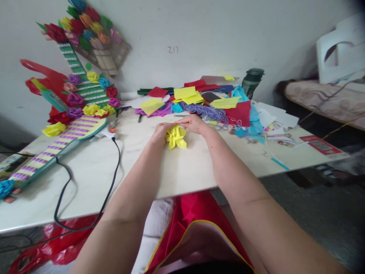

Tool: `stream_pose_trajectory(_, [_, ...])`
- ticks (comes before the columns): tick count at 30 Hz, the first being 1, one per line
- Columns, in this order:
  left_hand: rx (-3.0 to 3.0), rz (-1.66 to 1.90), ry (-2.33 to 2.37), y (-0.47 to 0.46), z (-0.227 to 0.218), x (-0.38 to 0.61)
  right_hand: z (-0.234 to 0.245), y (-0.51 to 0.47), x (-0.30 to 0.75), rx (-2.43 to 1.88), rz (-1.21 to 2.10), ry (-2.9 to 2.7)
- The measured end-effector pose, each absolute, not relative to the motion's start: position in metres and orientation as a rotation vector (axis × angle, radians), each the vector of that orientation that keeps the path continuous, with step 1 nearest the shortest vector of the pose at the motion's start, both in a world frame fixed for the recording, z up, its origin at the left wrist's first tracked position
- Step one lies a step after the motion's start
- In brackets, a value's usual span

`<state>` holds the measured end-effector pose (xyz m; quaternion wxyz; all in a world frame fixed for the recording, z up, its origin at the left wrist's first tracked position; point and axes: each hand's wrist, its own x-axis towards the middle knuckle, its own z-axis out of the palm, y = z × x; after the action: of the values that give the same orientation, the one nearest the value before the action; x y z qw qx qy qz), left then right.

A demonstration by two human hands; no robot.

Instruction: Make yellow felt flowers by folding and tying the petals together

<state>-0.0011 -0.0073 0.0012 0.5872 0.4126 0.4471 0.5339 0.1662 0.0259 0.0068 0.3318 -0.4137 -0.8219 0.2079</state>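
Observation:
A yellow crepe-paper flower (176,137) is between my two hands, just above or on the middle of the white table (188,167). My left hand (162,132) closes on its left side, fingers curled at the upper edge. From the right, my right hand (193,123) reaches over with fingertips pressed together on the flower's top edge, meeting the left fingers. The petals spread loosely towards me. Fingertip detail is small and partly hidden.
Left stands a decorated board (61,148) with paper flowers, beside a glue gun (105,132) and its black cord (116,163). Behind my hands lie yellow paper sheets (188,95) and tangled purple yarn (205,110). A dark bottle (252,82) stands at the back right.

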Motion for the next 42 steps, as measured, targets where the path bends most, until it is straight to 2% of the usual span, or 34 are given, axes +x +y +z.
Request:
stream_pose_trajectory(21, [1.040, 1.242, 1.021, -0.008, 0.001, -0.003, 0.015, 0.017, 0.161, -1.227, 0.354, -2.168])
stream_pose_trajectory(42, [1.138, 1.187, 1.003, -0.005, -0.002, -0.007, 0.015, 0.019, 0.162, -1.214, 0.369, -2.142])
